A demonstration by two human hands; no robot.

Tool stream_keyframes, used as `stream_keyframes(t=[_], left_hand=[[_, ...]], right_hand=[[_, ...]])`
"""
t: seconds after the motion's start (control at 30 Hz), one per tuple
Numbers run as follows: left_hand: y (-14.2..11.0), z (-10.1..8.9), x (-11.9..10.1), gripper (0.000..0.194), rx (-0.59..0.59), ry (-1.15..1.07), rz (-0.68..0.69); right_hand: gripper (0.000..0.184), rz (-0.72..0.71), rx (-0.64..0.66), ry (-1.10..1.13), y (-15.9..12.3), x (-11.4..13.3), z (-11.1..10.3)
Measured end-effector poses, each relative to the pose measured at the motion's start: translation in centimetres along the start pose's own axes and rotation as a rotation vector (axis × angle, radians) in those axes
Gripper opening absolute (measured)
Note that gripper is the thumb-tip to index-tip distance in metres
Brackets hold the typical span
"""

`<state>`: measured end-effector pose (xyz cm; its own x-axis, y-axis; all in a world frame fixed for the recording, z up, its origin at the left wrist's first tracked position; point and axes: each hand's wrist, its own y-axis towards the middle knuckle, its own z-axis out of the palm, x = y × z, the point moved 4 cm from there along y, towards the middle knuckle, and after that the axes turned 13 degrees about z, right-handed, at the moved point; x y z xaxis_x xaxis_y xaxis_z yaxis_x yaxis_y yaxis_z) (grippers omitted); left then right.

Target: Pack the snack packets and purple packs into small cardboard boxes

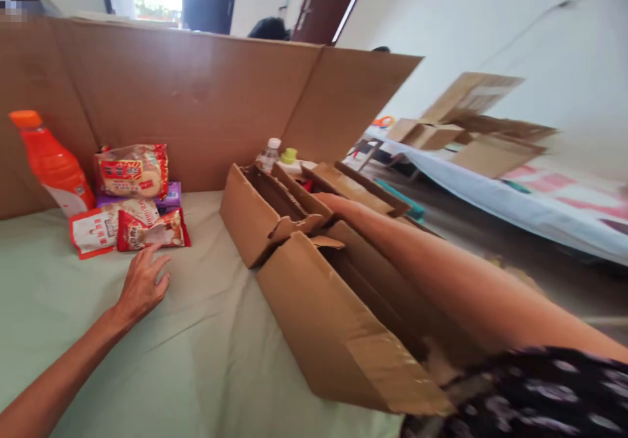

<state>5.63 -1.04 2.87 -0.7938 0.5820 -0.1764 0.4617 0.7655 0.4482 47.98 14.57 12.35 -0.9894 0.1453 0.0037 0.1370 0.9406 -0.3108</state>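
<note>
My left hand [143,282] hovers over or rests on the green cloth, fingers apart and holding nothing. Just beyond its fingertips lies a red snack packet [152,230]. A white-and-red pouch [93,234] is to the left of that packet. Behind them stand a purple package [171,195] and a red-and-clear bag of round crackers [130,171]. An orange bottle [56,167] leans at the far left. My right forearm [417,255] reaches across the cardboard boxes; its hand is hidden at the far end, so its fingers cannot be seen.
A near open cardboard box [314,320] and a farther one [250,216] stand at centre right. Behind them are a clear bottle [269,153] and a yellow-green cap [289,155]. A tall cardboard panel [196,98] borders the back. More cardboard boxes [436,134] sit on another bed.
</note>
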Motion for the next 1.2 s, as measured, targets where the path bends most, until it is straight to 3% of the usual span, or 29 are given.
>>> stream_keyframes(t=[0.1, 0.23, 0.37, 0.43, 0.5, 0.57, 0.7, 0.77, 0.83, 0.9, 1.0, 1.07, 1.13, 1.2], left_hand=[[-0.2, 0.5, 0.9, 0.039, 0.053, 0.003, -0.046], [0.8, 1.7, 1.5, 0.042, 0.11, -0.012, -0.071], [0.7, 2.2, 1.6, 0.044, 0.141, -0.025, -0.08], [0.2, 2.3, 1.6, 0.045, 0.143, -0.032, -0.093], [-0.7, 2.2, 1.7, 0.046, 0.137, -0.036, -0.11], [-1.6, 2.1, 2.0, 0.045, 0.126, -0.028, -0.134], [-3.5, 1.9, 3.3, 0.045, 0.102, 0.017, -0.186], [-4.2, 1.8, 4.0, 0.044, 0.088, 0.038, -0.197], [-4.6, 1.7, 4.5, 0.041, 0.07, 0.048, -0.194], [-4.5, 1.7, 5.0, 0.043, 0.045, 0.047, -0.174], [-3.4, 1.7, 5.9, 0.055, -0.002, 0.023, -0.114], [-2.6, 1.6, 6.3, 0.061, -0.029, 0.001, -0.077], [-2.1, 1.2, 6.5, 0.061, -0.057, -0.014, -0.055], [-2.0, 0.4, 6.1, 0.054, -0.096, -0.018, -0.045]], right_hand=[[0.021, 0.065, -0.112, -0.052, 0.8, -0.2, -1.1], [0.025, 0.133, -0.333, -0.028, -0.1, -1.3, -5.6], [0.026, 0.127, -0.55, 0.008, -4.3, -1.6, -11.1], [0.023, 0.058, -0.671, 0.027, -7.4, 0.1, -13.3], [0.022, -0.083, -0.798, 0.039, -10.7, 3.8, -14.4], [0.024, -0.265, -0.857, 0.019, -13.1, 9.6, -14.0], [0.023, -0.541, -0.724, -0.101, -13.8, 23.0, -9.6], [0.023, -0.628, -0.648, -0.147, -13.2, 28.4, -7.2], [0.025, -0.687, -0.585, -0.176, -12.7, 31.9, -5.3], [0.027, -0.726, -0.539, -0.19, -12.4, 33.4, -4.4], [0.024, -0.749, -0.519, -0.21, -12.2, 32.2, -4.6], [0.025, -0.736, -0.549, -0.209, -12.6, 28.7, -5.5], [0.027, -0.666, -0.597, -0.173, -13.7, 23.0, -6.8], [0.028, -0.506, -0.627, -0.071, -15.1, 15.2, -8.1]])
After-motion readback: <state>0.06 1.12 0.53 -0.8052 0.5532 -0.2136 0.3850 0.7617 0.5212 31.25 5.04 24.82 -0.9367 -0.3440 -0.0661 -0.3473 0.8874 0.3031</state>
